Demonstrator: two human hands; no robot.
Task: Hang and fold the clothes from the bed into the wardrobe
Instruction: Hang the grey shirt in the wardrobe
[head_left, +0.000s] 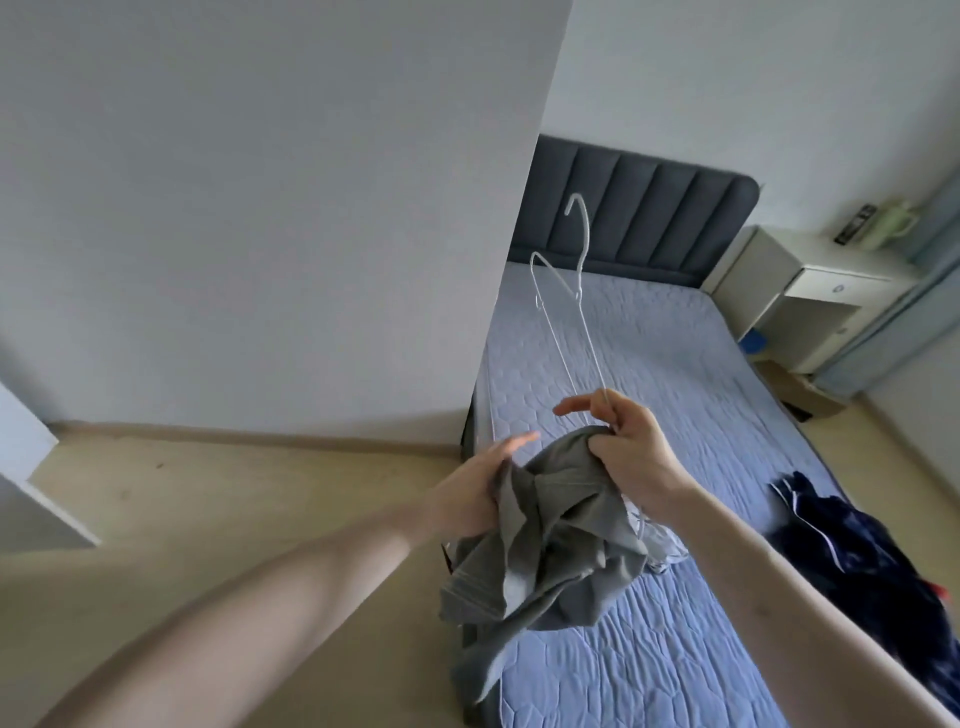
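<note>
Quilted bed (649, 374) beneath both hands, right hand (621, 441) gripping hanger (563, 312), left hand (470, 499) clutching grey garment (561, 535).

hands: 2 are seen, left hand (470, 493) and right hand (631, 447) | hangers: 1 white wire hanger (563, 317) is counted | garments: 2 are counted, grey garment (545, 540) and dark navy garment (852, 551) | beds: 1 bed (675, 374) | nightstands: 1 white nightstand (810, 296)

We reach both bare arms forward: our left hand (470, 491) grips cloth, our right hand (621, 441) pinches cloth and wire.
</note>
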